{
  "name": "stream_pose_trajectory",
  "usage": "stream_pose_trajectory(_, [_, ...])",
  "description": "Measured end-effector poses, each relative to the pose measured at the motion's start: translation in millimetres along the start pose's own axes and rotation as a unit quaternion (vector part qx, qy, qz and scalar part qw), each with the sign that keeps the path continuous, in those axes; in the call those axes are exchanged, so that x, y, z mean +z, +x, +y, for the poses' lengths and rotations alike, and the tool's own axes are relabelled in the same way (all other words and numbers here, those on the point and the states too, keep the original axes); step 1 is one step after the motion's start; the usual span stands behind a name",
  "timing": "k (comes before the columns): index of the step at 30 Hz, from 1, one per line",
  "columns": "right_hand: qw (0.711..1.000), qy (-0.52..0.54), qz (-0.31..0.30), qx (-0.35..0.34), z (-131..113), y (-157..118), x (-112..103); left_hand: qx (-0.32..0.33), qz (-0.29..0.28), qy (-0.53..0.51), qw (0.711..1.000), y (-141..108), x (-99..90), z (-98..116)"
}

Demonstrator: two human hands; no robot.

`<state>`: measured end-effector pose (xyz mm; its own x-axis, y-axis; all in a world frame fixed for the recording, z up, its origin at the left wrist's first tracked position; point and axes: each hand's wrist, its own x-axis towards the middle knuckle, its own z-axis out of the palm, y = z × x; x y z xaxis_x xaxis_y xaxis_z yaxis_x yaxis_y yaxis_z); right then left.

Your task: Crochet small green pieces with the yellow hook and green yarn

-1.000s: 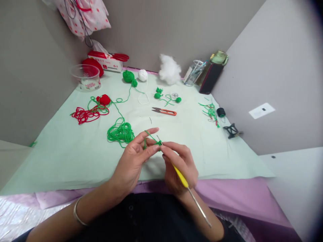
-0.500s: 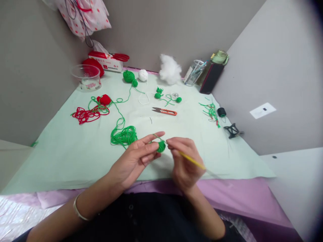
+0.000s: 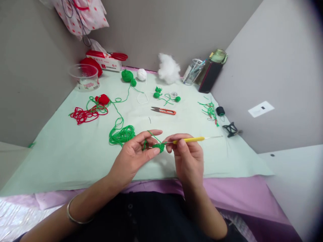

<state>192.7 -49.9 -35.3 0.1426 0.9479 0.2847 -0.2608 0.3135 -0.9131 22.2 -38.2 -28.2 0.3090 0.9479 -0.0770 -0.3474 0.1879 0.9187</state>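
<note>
Between the thumb and fingers of my left hand (image 3: 137, 154) is a small green crochet piece (image 3: 158, 147). Green yarn (image 3: 154, 136) runs taut from its raised index finger down to the piece. My right hand (image 3: 188, 154) grips a yellow-handled crochet hook (image 3: 190, 139), held nearly level. The hook's metal shaft reaches left to the crochet piece; its exact tip is hard to make out among the stitches. A loose heap of green yarn (image 3: 122, 135) lies left of my left hand.
Orange thread snips (image 3: 164, 111) lie beyond my hands. Farther back are small green crocheted balls (image 3: 156, 95), white stuffing (image 3: 169, 69) and a green yarn ball (image 3: 127, 76). Red yarn (image 3: 87, 115) lies left; yarn scraps (image 3: 210, 110) and a black spool (image 3: 220, 111) lie right.
The crochet hook has swung from a downward slant to nearly level, its shaft now at the crochet piece. My right hand has turned, and the piece has tilted in my left hand.
</note>
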Motion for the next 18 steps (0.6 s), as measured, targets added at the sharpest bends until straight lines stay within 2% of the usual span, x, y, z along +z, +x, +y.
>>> stream_pose_trajectory(6, [0.999, -0.016, -0.017, -0.026, -4.4, 0.2, 0.2, 0.026, -0.005, 0.03, 0.999, -0.7, -2.7, 2.1])
stream_pose_trajectory(9, [0.991, -0.102, -0.029, -0.076, -7.8, -3.9, -1.8, 0.057, 0.011, 0.075, 0.996, -2.1, -2.8, 3.2])
stream_pose_trajectory(11, [0.976, -0.177, -0.04, -0.123, -10.2, -6.7, -3.1, 0.079, 0.03, 0.122, 0.989, -2.9, -1.7, 3.7])
stream_pose_trajectory(13, [0.951, -0.244, -0.059, -0.18, -10.0, -9.3, -3.7, 0.106, 0.045, 0.17, 0.979, -3.7, 0.5, 3.7])
stream_pose_trajectory(15, [0.911, -0.312, -0.082, -0.258, -5.7, -12.1, -3.7, 0.127, 0.061, 0.186, 0.972, -4.4, 3.7, 3.3])
stream_pose_trajectory(17, [0.856, -0.389, -0.084, -0.329, 1.8, -15.1, -3.4, 0.105, 0.064, 0.139, 0.983, -4.4, 6.8, 3.0])
stream_pose_trajectory(18, [0.832, -0.42, -0.074, -0.355, 5.6, -16.5, -3.3, 0.072, 0.055, 0.089, 0.992, -3.9, 7.8, 3.0])
